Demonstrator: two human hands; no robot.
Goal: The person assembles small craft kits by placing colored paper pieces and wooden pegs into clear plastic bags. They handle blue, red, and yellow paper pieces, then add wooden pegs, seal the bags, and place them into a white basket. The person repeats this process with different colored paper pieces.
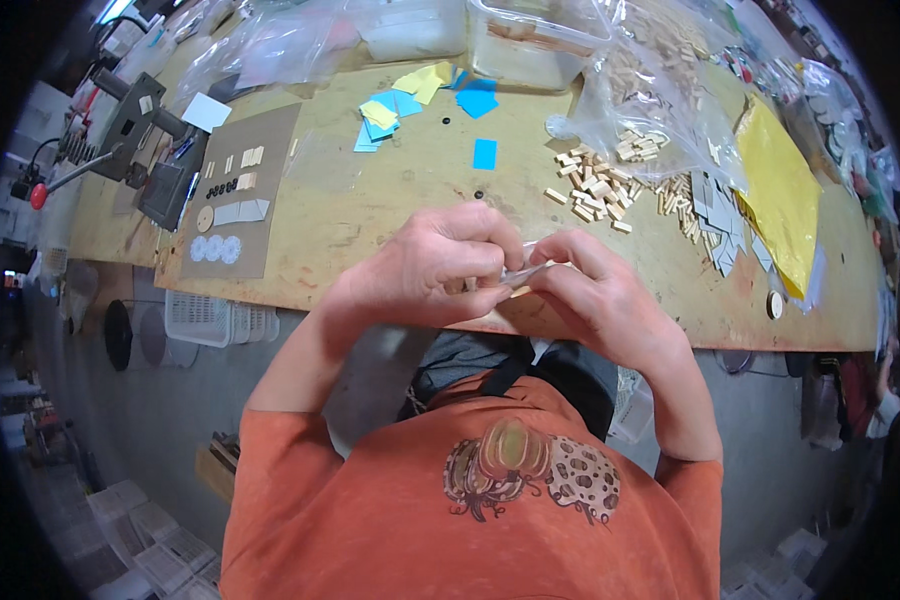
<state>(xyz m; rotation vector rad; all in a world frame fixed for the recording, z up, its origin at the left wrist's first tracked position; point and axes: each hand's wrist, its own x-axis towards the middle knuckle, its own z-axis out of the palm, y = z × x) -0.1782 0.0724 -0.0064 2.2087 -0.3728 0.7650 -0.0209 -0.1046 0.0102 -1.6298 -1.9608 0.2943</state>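
Near the table's front edge my two hands meet over a small clear plastic bag (pixel 522 276). My left hand (pixel 430 262) is closed, fingers curled, pinching the bag's left side. From the right, thumb and fingers of my right hand (pixel 602 290) pinch its other side. A bit of pale wood shows under the plastic; whether it lies inside, I cannot tell. Just beyond my left hand are a small black part (pixel 479 195) and a blue card (pixel 485 154). To the right of my hands lies a heap of small wooden blocks (pixel 592 186).
A brown board (pixel 240 180) with sorted parts lies left, beside a black hand-lever press (pixel 135 130). Blue and yellow cards (pixel 390 110), a clear plastic bin (pixel 535 50) and a big bag of wood pieces (pixel 650 80) stand behind. Grey cards (pixel 715 210) and a yellow envelope (pixel 780 190) are right.
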